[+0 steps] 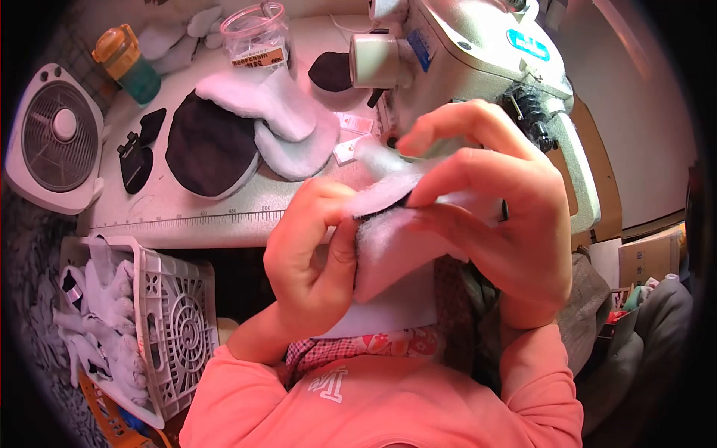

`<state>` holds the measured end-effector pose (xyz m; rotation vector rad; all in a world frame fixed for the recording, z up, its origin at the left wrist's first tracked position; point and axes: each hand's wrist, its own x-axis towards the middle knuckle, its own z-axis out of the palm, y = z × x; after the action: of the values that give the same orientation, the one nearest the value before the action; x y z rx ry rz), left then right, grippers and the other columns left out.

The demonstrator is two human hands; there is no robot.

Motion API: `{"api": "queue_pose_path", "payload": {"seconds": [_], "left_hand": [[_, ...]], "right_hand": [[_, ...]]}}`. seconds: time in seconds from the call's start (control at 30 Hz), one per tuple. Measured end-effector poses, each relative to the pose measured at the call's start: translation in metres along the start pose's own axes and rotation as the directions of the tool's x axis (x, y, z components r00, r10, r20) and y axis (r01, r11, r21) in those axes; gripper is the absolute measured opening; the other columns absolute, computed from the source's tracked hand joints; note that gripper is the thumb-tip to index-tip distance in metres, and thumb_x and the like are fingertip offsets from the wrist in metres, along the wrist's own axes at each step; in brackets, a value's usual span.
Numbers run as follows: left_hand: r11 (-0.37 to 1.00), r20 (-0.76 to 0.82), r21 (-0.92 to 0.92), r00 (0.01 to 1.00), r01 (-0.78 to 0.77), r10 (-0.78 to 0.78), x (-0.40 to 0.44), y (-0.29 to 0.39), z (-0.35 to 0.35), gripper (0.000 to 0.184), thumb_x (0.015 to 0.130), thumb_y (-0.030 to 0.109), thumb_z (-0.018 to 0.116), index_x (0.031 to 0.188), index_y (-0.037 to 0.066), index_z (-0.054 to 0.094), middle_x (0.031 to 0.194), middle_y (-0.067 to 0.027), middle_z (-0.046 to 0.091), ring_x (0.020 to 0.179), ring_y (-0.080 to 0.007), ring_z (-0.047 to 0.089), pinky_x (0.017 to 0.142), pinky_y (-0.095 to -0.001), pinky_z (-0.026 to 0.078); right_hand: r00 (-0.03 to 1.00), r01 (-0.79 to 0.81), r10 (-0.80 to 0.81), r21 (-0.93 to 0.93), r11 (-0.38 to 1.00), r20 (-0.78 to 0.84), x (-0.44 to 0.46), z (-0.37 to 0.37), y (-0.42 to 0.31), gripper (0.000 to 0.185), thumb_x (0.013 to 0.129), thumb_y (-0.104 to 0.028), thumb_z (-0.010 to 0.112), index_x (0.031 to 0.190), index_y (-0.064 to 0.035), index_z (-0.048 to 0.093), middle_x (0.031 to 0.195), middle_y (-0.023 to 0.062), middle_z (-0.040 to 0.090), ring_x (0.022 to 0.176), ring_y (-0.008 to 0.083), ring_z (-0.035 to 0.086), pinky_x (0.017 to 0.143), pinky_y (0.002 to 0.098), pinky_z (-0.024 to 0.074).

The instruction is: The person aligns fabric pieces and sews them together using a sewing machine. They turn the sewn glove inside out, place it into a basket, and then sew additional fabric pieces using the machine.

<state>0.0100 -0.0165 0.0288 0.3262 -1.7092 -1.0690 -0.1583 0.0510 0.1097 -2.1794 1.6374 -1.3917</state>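
Observation:
Between my two hands is a white fleecy fabric piece (392, 243) with a dark lining showing along its folded edge. My left hand (314, 246) pinches its left edge between thumb and fingers. With thumb and forefinger, my right hand (500, 201) grips the upper right edge; its other fingers are raised and curled. Both hands are in front of the sewing machine (478, 52), off the table's front edge. Left of them on the table lie a dark round fabric piece (209, 145) with a white fleecy edge and white fleecy pieces (299, 149).
A white crate (179, 328) with plush pieces stands low at left. On the table (172, 231) are a fan (60, 131), an orange-topped bottle (131, 67), a clear jar (258, 37), black parts (138, 160) and small white labels (351, 138). A cardboard box (650, 257) sits at right.

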Motion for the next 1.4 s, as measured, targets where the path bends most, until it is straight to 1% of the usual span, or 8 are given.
{"api": "queue_pose_path", "payload": {"seconds": [0.27, 0.57, 0.63, 0.77, 0.83, 0.93, 0.97, 1.4], "left_hand": [[0.937, -0.041, 0.301, 0.979, -0.179, 0.2, 0.011, 0.006, 0.009, 0.008, 0.085, 0.004, 0.064, 0.09, -0.002, 0.062, 0.082, -0.0118, 0.059, 0.074, -0.0252, 0.054, 0.07, -0.0338, 0.044], [0.944, -0.277, 0.293, 0.931, -0.154, 0.238, 0.001, -0.029, 0.02, 0.018, 0.087, 0.014, 0.069, 0.085, -0.001, 0.061, 0.081, -0.0083, 0.059, 0.079, -0.0246, 0.056, 0.074, -0.0329, 0.044], [0.944, -0.315, 0.289, 0.916, -0.157, 0.248, 0.001, -0.032, 0.023, 0.024, 0.088, 0.02, 0.07, 0.086, -0.003, 0.06, 0.082, -0.0083, 0.058, 0.08, -0.0244, 0.056, 0.074, -0.0327, 0.044], [0.943, -0.316, 0.295, 0.916, -0.155, 0.249, 0.002, -0.037, 0.024, 0.027, 0.089, 0.022, 0.069, 0.086, -0.002, 0.06, 0.081, -0.0083, 0.058, 0.08, -0.024, 0.056, 0.073, -0.0321, 0.043], [0.942, -0.323, 0.288, 0.908, -0.173, 0.265, 0.002, -0.04, 0.024, 0.028, 0.09, 0.024, 0.068, 0.086, -0.002, 0.058, 0.082, -0.0088, 0.057, 0.08, -0.0234, 0.055, 0.073, -0.0314, 0.042], [0.964, -0.346, 0.242, 0.919, -0.109, 0.191, 0.0, -0.038, 0.027, 0.028, 0.091, 0.024, 0.067, 0.085, -0.002, 0.057, 0.083, -0.0094, 0.057, 0.081, -0.0227, 0.054, 0.073, -0.0302, 0.042], [0.963, -0.342, 0.244, 0.92, -0.111, 0.193, 0.0, -0.04, 0.029, 0.028, 0.091, 0.024, 0.067, 0.085, -0.002, 0.057, 0.083, -0.0094, 0.057, 0.081, -0.0227, 0.054, 0.073, -0.0302, 0.042], [0.979, -0.266, 0.109, 0.943, -0.175, 0.198, 0.004, -0.058, 0.072, 0.017, 0.087, 0.012, 0.069, 0.088, -0.001, 0.058, 0.084, -0.0074, 0.057, 0.083, -0.023, 0.054, 0.077, -0.0322, 0.044]], "right_hand": [[0.991, -0.107, 0.107, -0.005, 0.994, 0.076, -0.001, -0.001, -0.003, 0.02, 0.06, 0.006, 0.075, 0.076, -0.0003, 0.065, 0.082, 0.0109, 0.067, 0.084, 0.0268, 0.065, 0.078, 0.0337, 0.0498], [0.847, -0.143, -0.032, -0.285, 0.948, -0.53, -0.054, -0.038, 0.003, 0.022, 0.09, -0.011, 0.066, 0.104, 0.0064, 0.063, 0.102, 0.0135, 0.067, 0.102, 0.0249, 0.062, 0.094, 0.0355, 0.0454], [0.63, -0.327, 0.143, -0.094, 0.94, -0.763, -0.075, -0.044, 0.022, 0.022, 0.09, -0.012, 0.066, 0.108, 0.0008, 0.063, 0.105, 0.0133, 0.064, 0.098, 0.0223, 0.062, 0.085, 0.0316, 0.0487], [0.566, -0.157, 0.466, 0.465, 0.871, -0.681, -0.108, -0.043, 0.05, 0.047, 0.1, -0.031, 0.051, 0.129, 0.0053, 0.051, 0.118, 0.0154, 0.062, 0.107, 0.024, 0.06, 0.097, 0.0337, 0.0447], [0.566, -0.11, 0.762, 0.887, 0.448, -0.315, -0.124, -0.049, 0.074, 0.055, 0.101, -0.038, 0.048, 0.137, 0.0032, 0.045, 0.12, 0.0157, 0.06, 0.108, 0.0221, 0.06, 0.093, 0.031, 0.047], [0.691, -0.386, 0.607, 0.509, 0.769, -0.392, -0.117, -0.045, 0.084, 0.037, 0.091, -0.012, 0.065, 0.124, -0.0009, 0.053, 0.114, 0.0094, 0.061, 0.102, 0.0147, 0.058, 0.086, 0.0289, 0.0481], [0.543, -0.419, 0.695, 0.566, 0.71, -0.471, -0.112, -0.042, 0.083, 0.032, 0.089, -0.01, 0.066, 0.118, 0.0006, 0.057, 0.11, 0.0082, 0.063, 0.096, 0.013, 0.06, 0.081, 0.0266, 0.0495], [0.622, -0.234, 0.661, 0.706, 0.669, -0.42, -0.122, -0.08, 0.1, 0.013, 0.093, -0.014, 0.063, 0.091, -0.0015, 0.063, 0.081, 0.0007, 0.064, 0.071, 0.006, 0.056, 0.065, 0.0195, 0.0442]]}}
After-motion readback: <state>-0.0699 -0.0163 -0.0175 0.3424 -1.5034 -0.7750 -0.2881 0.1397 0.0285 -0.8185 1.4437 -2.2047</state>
